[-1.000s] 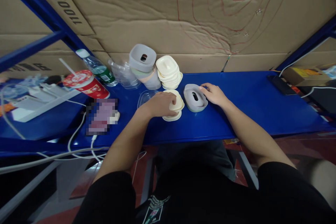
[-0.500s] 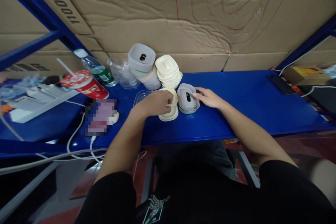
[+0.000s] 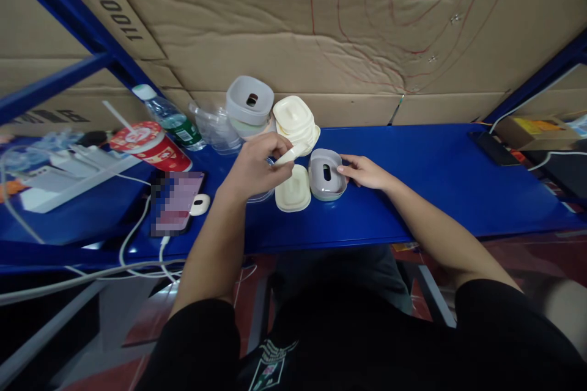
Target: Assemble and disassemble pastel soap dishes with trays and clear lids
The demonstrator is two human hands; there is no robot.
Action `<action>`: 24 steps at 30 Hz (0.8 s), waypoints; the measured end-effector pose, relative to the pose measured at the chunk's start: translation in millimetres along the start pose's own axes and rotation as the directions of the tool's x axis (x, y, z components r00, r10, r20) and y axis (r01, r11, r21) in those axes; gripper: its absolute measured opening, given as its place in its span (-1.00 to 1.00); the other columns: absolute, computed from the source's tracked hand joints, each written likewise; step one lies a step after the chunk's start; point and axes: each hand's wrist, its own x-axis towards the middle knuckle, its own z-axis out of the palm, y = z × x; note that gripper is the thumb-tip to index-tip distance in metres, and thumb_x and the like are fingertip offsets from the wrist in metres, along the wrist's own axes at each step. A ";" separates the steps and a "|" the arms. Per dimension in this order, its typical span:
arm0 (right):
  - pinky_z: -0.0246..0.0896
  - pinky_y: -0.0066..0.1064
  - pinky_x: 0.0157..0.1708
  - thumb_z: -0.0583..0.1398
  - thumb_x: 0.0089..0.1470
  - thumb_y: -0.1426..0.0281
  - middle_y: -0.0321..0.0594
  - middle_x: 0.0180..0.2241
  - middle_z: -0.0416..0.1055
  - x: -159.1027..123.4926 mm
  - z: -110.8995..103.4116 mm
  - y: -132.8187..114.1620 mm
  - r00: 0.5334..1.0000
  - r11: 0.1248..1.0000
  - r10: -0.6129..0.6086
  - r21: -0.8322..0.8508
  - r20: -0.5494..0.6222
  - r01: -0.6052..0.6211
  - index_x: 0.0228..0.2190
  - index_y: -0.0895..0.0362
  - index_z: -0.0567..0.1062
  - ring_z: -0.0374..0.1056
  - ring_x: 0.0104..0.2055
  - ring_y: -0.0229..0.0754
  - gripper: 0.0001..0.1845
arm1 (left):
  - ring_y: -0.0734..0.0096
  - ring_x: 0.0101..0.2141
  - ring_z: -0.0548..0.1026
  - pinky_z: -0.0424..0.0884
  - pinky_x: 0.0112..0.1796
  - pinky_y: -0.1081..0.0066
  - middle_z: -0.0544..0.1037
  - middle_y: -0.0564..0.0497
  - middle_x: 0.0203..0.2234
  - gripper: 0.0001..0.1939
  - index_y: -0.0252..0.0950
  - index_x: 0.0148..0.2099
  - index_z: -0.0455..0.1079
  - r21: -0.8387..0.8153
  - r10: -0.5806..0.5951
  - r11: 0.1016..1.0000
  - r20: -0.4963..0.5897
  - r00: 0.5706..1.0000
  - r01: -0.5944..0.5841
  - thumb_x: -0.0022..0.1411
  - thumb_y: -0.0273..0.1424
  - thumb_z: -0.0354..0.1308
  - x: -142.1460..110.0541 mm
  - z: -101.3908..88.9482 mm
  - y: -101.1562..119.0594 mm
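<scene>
Pinched between my left hand's (image 3: 257, 164) thumb and fingers is a thin cream plastic lid (image 3: 295, 151), seen nearly edge-on above the table. Just below it, another cream lid (image 3: 293, 190) lies flat on the blue table. Right beside that sits a grey plastic container (image 3: 327, 176) with a dark oval hole in its base. My right hand (image 3: 364, 171) grips this container's right side, thumb at the rim; its other fingertips are partly hidden. Behind, a stack of cream lids (image 3: 294, 113) leans next to a stack of grey containers (image 3: 250, 101).
Clear plastic lids (image 3: 219, 129), a green-labelled bottle (image 3: 177, 125) and a red paper cup with straw (image 3: 156, 148) stand left. Nearer are a phone (image 3: 181, 201), a white earbud case (image 3: 200, 204), cables and a power strip (image 3: 77, 180). Cardboard (image 3: 257, 24) walls the back.
My left hand has lifted the cream lid up and away from the one on the table, tilting it. My right hand stays at the grey container, which has barely shifted.
</scene>
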 end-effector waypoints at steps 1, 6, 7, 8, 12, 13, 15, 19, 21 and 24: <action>0.25 -0.40 -0.64 0.27 0.26 -0.18 -0.26 -0.45 0.64 -0.4 1.6 -1.1 1.000 1.000 -0.002 0.013 0.024 0.002 0.38 0.14 0.45 0.33 -0.63 -0.27 -0.10 | 0.32 -0.27 0.57 0.46 -0.23 0.30 0.65 -0.02 -0.25 -0.83 -0.20 -0.29 0.31 -0.031 0.010 0.999 -0.051 0.999 -0.011 0.19 -0.39 0.29 0.0 2.4 1.2; 0.37 -0.35 -0.50 0.37 0.13 -0.19 -0.20 -0.39 0.66 -0.4 4.6 -4.2 0.997 0.999 -0.050 0.001 -0.057 0.050 0.33 0.18 0.50 0.45 -0.50 -0.19 -0.03 | 0.39 -0.36 0.51 0.40 -0.38 0.37 0.64 -0.04 -0.26 -0.64 -0.20 -0.25 0.31 -0.268 -0.064 0.963 -0.214 0.975 0.005 0.31 -0.11 0.37 -0.4 24.3 6.2; 0.39 -0.33 -0.44 0.40 0.08 -0.20 -0.18 -0.36 0.67 -0.6 2.8 -4.7 0.990 0.997 -0.078 0.005 -0.118 0.080 0.30 0.19 0.53 0.48 -0.44 -0.17 -0.02 | 0.42 -0.39 0.49 0.38 -0.41 0.39 0.63 -0.03 -0.28 -0.59 -0.19 -0.25 0.30 -0.322 -0.092 0.947 -0.228 0.969 0.014 0.32 -0.04 0.37 -0.2 29.6 7.1; 0.40 -0.32 -0.41 0.42 0.04 -0.22 -0.16 -0.32 0.67 -1.1 0.3 -5.3 0.980 0.993 -0.111 0.025 -0.168 0.117 0.26 0.18 0.55 0.48 -0.41 -0.16 -0.02 | 0.45 -0.43 0.47 0.37 -0.44 0.40 0.61 0.00 -0.31 -0.54 -0.19 -0.25 0.29 -0.376 -0.119 0.926 -0.230 0.966 0.025 0.32 0.02 0.38 0.1 34.9 8.1; 0.24 -0.36 -0.51 0.39 0.01 -0.31 -0.19 -0.29 0.63 -6.2 -13.2 -8.7 0.941 0.956 -0.198 0.156 -0.275 0.247 0.08 0.08 0.60 0.33 -0.50 -0.25 -0.13 | 0.48 -0.52 0.44 0.40 -0.51 0.42 0.52 0.10 -0.43 -0.43 -0.16 -0.24 0.24 -0.577 -0.212 0.808 -0.096 0.973 0.119 0.27 0.15 0.40 0.3 57.4 11.8; 0.21 -0.37 -0.53 0.37 0.02 -0.33 -0.23 -0.35 0.59 -8.0 -16.3 -9.5 0.927 0.950 -0.200 0.168 -0.316 0.263 0.01 0.06 0.61 0.30 -0.51 -0.26 -0.18 | 0.48 -0.53 0.45 0.41 -0.53 0.42 0.51 0.11 -0.44 -0.43 -0.16 -0.23 0.23 -0.608 -0.226 0.780 -0.054 0.973 0.148 0.27 0.16 0.39 -0.2 62.9 12.7; 0.19 -0.37 -0.51 0.34 0.01 -0.37 -0.28 -0.43 0.49 -11.3 -22.4 -10.6 0.901 0.952 -0.182 0.160 -0.394 0.262 -0.13 0.04 0.61 0.29 -0.50 -0.24 -0.23 | 0.46 -0.53 0.48 0.43 -0.51 0.40 0.52 0.11 -0.44 -0.43 -0.16 -0.21 0.25 -0.623 -0.242 0.760 -0.008 0.970 0.185 0.29 0.18 0.37 -1.8 72.1 14.5; 0.19 -0.34 -0.46 0.29 -0.03 -0.44 -0.26 -0.47 0.40 -14.6 -38.9 -8.9 0.879 0.976 -0.109 0.117 -0.465 0.184 -0.29 0.05 0.60 0.32 -0.43 -0.18 -0.21 | 0.24 -0.25 0.66 0.57 -0.20 0.21 0.67 -0.06 -0.26 -0.49 -0.20 -0.07 0.41 -0.370 -0.161 0.917 -0.002 0.987 0.149 0.41 0.17 0.21 -4.4 78.6 20.1; 0.15 -0.33 -0.46 0.25 0.03 -0.43 -0.26 -0.50 0.35 -14.0 -51.3 -4.2 0.852 0.981 -0.077 0.113 -0.517 0.157 -0.32 0.05 0.58 0.31 -0.43 -0.17 -0.22 | 0.04 0.03 0.65 0.52 0.08 0.03 0.69 -0.19 0.01 -0.43 -0.23 0.09 0.48 -0.157 -0.049 0.985 0.121 0.991 0.068 0.40 0.16 0.24 -4.8 77.9 23.7; 0.02 -0.34 -0.49 0.25 0.08 -0.39 -0.29 -0.56 0.25 -12.2 -71.7 7.6 0.820 0.991 -0.011 0.103 -0.573 0.086 -0.42 0.06 0.51 0.19 -0.51 -0.23 -0.27 | -0.10 0.25 0.54 0.35 0.28 -0.10 0.61 -0.21 0.24 -0.31 -0.21 0.26 0.49 0.026 0.051 0.997 0.398 0.916 -0.067 0.31 0.15 0.35 -5.7 79.1 27.2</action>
